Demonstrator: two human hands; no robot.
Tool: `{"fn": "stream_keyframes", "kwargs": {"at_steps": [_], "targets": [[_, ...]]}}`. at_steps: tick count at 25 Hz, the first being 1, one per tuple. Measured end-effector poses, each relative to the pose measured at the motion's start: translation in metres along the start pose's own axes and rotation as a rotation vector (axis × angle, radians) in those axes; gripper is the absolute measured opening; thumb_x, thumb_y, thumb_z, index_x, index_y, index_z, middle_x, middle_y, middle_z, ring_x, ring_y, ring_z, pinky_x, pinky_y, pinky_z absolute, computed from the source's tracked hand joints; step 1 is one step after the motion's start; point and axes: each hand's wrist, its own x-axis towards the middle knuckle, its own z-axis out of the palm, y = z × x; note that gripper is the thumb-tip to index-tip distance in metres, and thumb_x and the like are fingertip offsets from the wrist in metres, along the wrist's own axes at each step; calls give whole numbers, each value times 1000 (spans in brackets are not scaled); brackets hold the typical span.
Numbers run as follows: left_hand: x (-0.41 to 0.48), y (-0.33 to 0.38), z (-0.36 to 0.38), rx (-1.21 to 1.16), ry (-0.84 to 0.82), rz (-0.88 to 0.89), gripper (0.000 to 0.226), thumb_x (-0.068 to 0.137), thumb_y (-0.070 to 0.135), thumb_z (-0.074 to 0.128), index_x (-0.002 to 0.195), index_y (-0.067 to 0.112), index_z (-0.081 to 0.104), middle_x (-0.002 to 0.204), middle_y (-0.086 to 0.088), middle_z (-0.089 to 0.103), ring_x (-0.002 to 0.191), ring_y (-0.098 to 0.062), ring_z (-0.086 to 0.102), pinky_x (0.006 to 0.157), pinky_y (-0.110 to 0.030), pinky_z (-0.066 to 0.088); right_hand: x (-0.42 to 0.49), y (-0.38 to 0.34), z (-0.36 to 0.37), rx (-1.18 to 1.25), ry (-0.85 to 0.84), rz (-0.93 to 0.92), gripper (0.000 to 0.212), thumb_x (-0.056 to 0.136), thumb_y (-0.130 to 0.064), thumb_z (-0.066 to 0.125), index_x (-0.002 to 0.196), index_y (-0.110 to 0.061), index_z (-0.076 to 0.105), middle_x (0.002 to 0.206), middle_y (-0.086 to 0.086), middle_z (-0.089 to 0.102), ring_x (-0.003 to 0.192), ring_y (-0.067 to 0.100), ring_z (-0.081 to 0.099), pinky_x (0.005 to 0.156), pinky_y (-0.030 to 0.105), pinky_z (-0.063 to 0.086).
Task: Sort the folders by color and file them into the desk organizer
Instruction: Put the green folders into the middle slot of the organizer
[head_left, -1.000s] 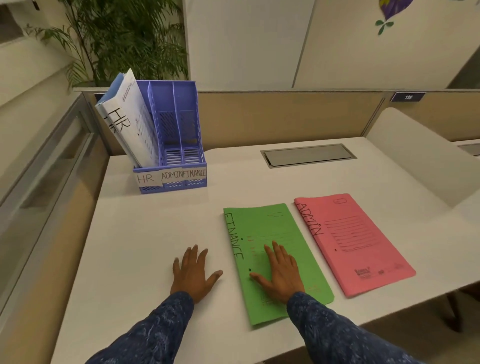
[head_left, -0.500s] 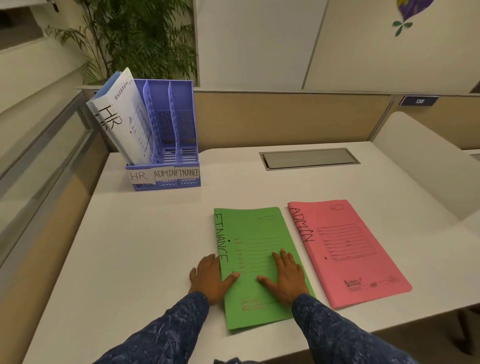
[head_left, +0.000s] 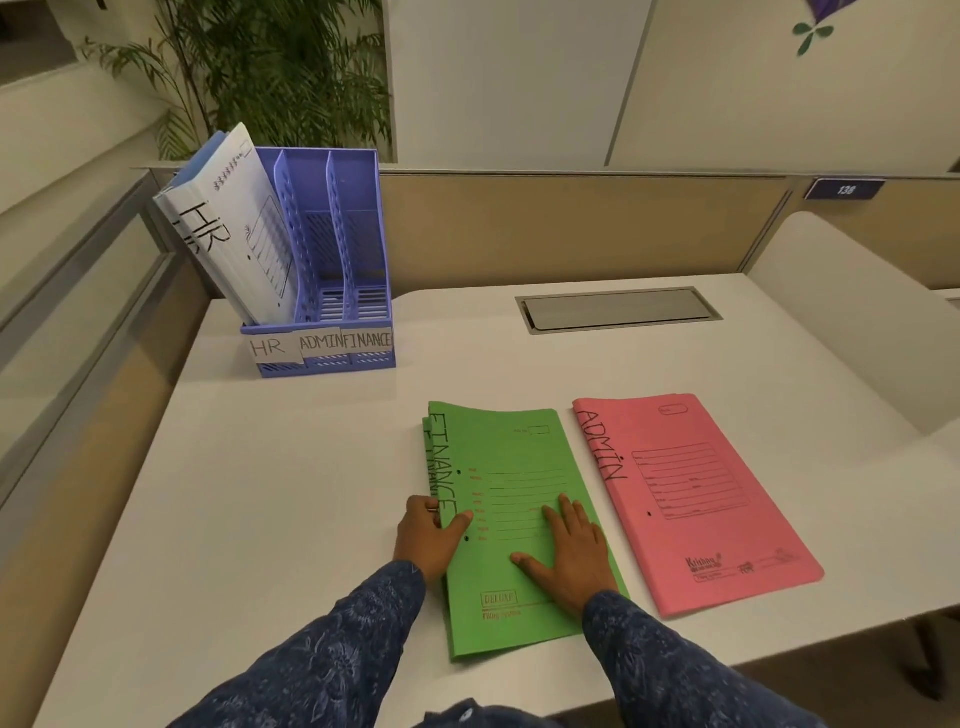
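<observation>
1. In the upper left of the frame, the desk organizer (head_left: 363, 182) is standing with white HR folders (head_left: 234, 228) leaning out of its leftmost slot, while the ADMIN and FINANCE slots are sitting empty. The leaning pile is crowding the neighbouring mouth, so an incoming folder could be snagging there or dropping into the wrong slot.
2. At lower centre, the left hand (head_left: 431, 535) is pinching the left edge of the green FINANCE folders (head_left: 519, 457), thumb on top and fingers curled at the edge. At least 2 green folders are lying slightly offset, so the pinch may be catching only 1 and the other could be sliding out.
3. The green stack is lying flat on the desk (head_left: 291, 493), its lower end near the front edge; a careless drag could be tipping it off.
4. The right hand (head_left: 566, 551) is resting flat on the green cover, fingers straight and spread, gripping nothing. Pressing down during a lift could be creasing the cover.
5. At right, the pink ADMIN folder (head_left: 691, 499) is lying just beside the green stack, not touching; a swinging folder could be nudging it towards the edge.
</observation>
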Motion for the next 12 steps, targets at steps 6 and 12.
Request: {"fn": "stream_keyframes", "kwargs": {"at_steps": [6, 12], "targets": [[4, 11, 6, -155, -109, -17, 46, 93, 14, 62, 135, 14, 42, 123, -8, 63, 103, -24, 64, 91, -39, 55, -1, -5, -8, 98, 99, 2, 97, 76, -87, 32, 150, -25, 28, 162, 4, 19, 150, 20, 15, 123, 41, 7], [7, 14, -12, -246, -110, 72, 35, 97, 5, 52, 127, 21, 43, 122, -7, 63, 105, -24, 66, 89, -43, 57, 16, -16, -38, 282, 210, 32, 103, 74, -85, 43, 151, -22, 23, 163, 5, 15, 149, 22, 17, 122, 43, 14]]}}
